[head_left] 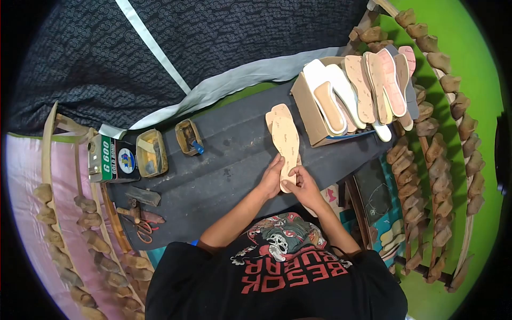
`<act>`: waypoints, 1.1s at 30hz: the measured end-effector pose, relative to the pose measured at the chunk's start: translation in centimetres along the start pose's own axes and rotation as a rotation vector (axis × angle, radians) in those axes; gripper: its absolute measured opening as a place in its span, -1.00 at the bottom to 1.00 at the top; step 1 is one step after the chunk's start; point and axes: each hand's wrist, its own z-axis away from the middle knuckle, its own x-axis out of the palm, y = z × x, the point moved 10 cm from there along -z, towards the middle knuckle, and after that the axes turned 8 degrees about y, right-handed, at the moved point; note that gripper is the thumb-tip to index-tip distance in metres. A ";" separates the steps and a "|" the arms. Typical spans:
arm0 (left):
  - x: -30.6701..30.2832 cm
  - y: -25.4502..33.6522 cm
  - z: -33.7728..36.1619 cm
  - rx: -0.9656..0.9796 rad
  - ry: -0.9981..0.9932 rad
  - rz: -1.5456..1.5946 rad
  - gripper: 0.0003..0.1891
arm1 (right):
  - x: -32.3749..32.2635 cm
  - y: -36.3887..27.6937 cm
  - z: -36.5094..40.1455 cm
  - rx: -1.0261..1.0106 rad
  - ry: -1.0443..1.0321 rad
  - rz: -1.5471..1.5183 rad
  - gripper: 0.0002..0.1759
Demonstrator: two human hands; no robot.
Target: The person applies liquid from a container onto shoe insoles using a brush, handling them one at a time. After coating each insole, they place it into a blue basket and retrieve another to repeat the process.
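A tan shoe insole (284, 136) lies lengthwise on the dark work board (224, 160), its heel end towards me. My left hand (273, 176) grips the insole's heel end from the left side. My right hand (302, 182) holds the same end from the right, fingers curled over its edge. Both hands are close together at the near end of the insole.
A cardboard box (309, 106) of stacked insoles and white soles stands at the right. Two glue tins (151, 153) (188, 137), a G 600 can (109, 158), scissors (143, 226) and a block sit at the left. Wooden shoe lasts (437, 160) hang on racks at both sides.
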 end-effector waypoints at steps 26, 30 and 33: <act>-11.3 3.2 10.5 0.409 0.252 0.394 -0.47 | 19.4 -10.4 -11.0 -0.615 -0.459 0.189 -0.41; -13.3 1.7 11.0 0.389 0.240 0.369 -0.44 | 23.8 -12.9 -10.3 -0.573 -0.624 0.258 -0.18; -15.2 0.8 11.6 0.346 0.298 0.365 -0.45 | 26.4 -15.4 -9.1 -0.554 -0.715 0.292 -0.13</act>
